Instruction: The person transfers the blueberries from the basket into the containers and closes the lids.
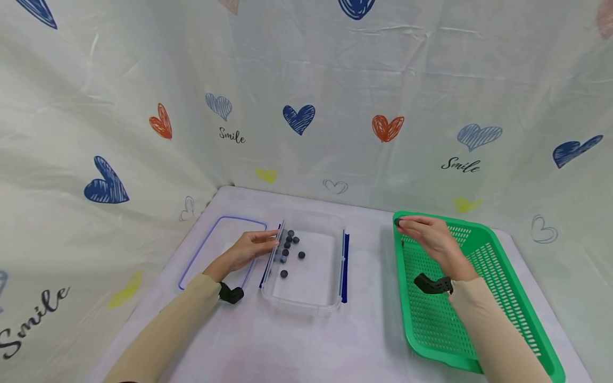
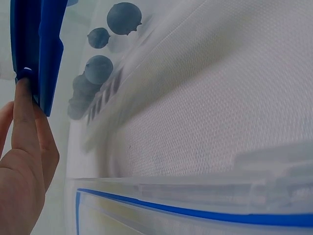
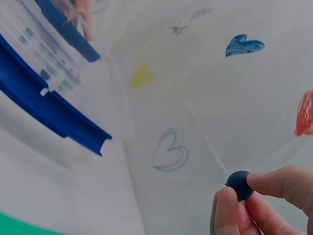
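A clear plastic container [image 1: 306, 308] with blue side clips stands on the table, several dark round blueberries [image 1: 301, 255] inside it, most along its left wall. My left hand [image 1: 249, 247] reaches to that wall with fingers fairly straight. In the left wrist view its fingertips touch the blue clip [image 2: 36, 49]. Over the far left corner of a green basket [image 1: 402, 298], my right hand [image 1: 431, 239] pinches one blueberry [image 3: 239, 185] between thumb and fingertips. The right wrist view shows that berry clearly, dark blue with a small nub on its side.
A clear lid with a blue rim [image 1: 210, 239] lies on the table left of the container, partly under the left forearm. The white tabletop [image 1: 369, 255] shows between container and basket. A curtain printed with hearts [image 1: 306, 170] hangs behind the table.
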Available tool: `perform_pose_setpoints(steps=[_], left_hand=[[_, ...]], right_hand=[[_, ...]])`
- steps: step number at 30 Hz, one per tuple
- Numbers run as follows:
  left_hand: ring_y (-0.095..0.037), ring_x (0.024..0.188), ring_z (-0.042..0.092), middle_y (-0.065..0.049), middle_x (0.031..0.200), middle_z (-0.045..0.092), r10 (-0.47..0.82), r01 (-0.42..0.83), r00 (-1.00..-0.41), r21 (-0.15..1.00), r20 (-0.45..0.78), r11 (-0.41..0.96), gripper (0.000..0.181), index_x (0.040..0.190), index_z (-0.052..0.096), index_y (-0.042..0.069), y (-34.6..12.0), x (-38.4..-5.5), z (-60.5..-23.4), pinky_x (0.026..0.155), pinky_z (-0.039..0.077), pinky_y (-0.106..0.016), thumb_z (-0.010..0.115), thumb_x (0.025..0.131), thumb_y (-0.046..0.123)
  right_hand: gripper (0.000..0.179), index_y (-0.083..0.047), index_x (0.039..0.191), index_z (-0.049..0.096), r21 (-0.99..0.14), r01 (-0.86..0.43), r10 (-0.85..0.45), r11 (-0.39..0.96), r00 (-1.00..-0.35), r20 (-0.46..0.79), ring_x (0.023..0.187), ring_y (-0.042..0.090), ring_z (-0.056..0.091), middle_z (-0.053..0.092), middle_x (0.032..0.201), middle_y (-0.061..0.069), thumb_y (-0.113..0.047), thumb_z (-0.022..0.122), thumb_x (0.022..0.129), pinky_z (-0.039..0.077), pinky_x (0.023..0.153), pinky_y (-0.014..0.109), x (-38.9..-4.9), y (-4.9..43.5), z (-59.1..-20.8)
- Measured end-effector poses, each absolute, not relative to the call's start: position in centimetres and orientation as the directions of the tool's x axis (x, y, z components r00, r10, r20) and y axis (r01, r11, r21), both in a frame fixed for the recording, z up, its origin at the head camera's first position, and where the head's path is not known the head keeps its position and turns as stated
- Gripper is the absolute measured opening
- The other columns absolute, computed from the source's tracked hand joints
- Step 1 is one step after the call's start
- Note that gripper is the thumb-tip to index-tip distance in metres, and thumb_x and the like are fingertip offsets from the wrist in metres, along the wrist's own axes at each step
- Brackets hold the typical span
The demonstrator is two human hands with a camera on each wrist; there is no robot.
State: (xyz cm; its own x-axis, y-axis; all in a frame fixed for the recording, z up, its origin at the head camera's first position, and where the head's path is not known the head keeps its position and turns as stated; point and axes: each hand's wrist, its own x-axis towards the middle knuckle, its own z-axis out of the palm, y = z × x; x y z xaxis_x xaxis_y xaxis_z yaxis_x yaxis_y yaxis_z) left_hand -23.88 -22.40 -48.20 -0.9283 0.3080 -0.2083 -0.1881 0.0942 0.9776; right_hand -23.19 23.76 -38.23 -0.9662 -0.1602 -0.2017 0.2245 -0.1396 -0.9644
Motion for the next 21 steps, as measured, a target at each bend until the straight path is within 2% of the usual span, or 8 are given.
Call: perform_pose_setpoints(steps=[6, 15, 21], left_hand=[[-0.014, 0.116, 0.060, -0.020, 0.146, 0.050, 0.305, -0.191, -0.929, 0.977, -0.210, 0.090, 0.055, 0.145, 0.051, 0.002, -22.4, -23.9, -48.3, 0.100, 0.049, -0.029, 0.070, 0.095, 0.016], [-0.015, 0.118, 0.059, -0.019, 0.146, 0.049, 0.303, -0.185, -0.930, 0.978, -0.206, 0.099, 0.055, 0.145, 0.051, 0.002, -22.4, -23.9, -48.5, 0.100, 0.049, -0.029, 0.070, 0.095, 0.018], [-0.016, 0.119, 0.059, -0.019, 0.148, 0.047, 0.301, -0.183, -0.931, 0.978, -0.206, 0.103, 0.055, 0.145, 0.051, 0.003, -22.4, -23.9, -48.4, 0.101, 0.049, -0.029, 0.070, 0.096, 0.018]], right_hand=[[0.021, 0.000, 0.114, 0.067, -0.975, 0.208, -0.193, -0.072, -0.963, -0.191, 0.101, 0.015, 0.069, 0.064, 0.112, 0.002, -0.009, 0.069, 0.095, 0.047, 0.104, 0.032, -23.4, 22.0, -38.2], [0.024, 0.008, 0.115, 0.066, -0.974, 0.200, -0.210, -0.111, -0.962, -0.174, 0.096, 0.018, 0.070, 0.068, 0.106, 0.007, -0.001, 0.069, 0.093, 0.055, 0.092, 0.032, -24.1, 19.4, -38.7], [0.025, 0.011, 0.116, 0.065, -0.974, 0.200, -0.233, -0.110, -0.957, -0.170, 0.094, 0.019, 0.070, 0.067, 0.107, 0.008, 0.002, 0.068, 0.093, 0.054, 0.094, 0.034, -24.6, 17.7, -38.7]])
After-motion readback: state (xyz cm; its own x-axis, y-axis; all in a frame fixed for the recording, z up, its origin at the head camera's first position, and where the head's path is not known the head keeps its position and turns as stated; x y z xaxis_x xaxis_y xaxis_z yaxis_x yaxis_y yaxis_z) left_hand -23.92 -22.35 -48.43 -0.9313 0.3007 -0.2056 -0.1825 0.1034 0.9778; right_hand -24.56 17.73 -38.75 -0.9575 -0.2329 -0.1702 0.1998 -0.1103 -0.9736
